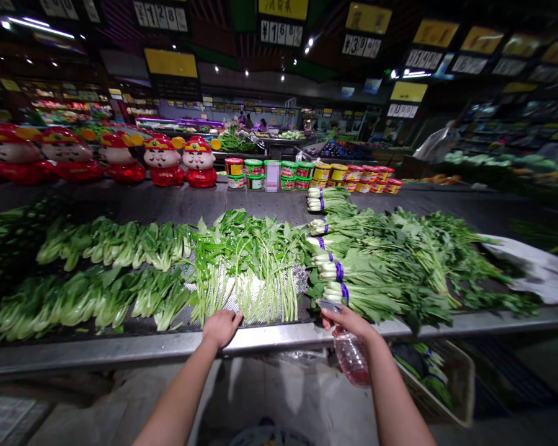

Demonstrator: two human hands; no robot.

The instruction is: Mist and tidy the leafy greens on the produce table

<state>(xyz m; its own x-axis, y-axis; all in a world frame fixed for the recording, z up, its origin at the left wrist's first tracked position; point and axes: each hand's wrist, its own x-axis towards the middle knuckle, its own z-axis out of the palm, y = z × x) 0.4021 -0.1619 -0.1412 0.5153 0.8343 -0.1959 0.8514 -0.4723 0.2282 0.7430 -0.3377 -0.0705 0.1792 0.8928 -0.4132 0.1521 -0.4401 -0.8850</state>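
My right hand (341, 319) is wrapped round the neck of a clear, pinkish spray bottle (352, 358) with a grey spray head (331, 305). The bottle hangs tilted in front of the metal shelf edge. Just beyond it lie leafy bundles (376, 300) tied with purple bands, white stems to the left. My left hand (222, 328) rests on the metal edge (279, 336), its thumb apart from the other fingers, which show only in part. Beyond that hand, long-stemmed loose greens (246, 266) lie on a perforated metal sheet. To their left are two rows of bok choy (84, 297).
Several red-hatted figurine jars (199, 162) and stacked small tubs (288, 175) line the back ledge. A crate (465, 384) of bundled greens stands low at the right. White cloth or plastic (530, 266) lies at the display's right end. Price signs (281, 28) hang overhead.
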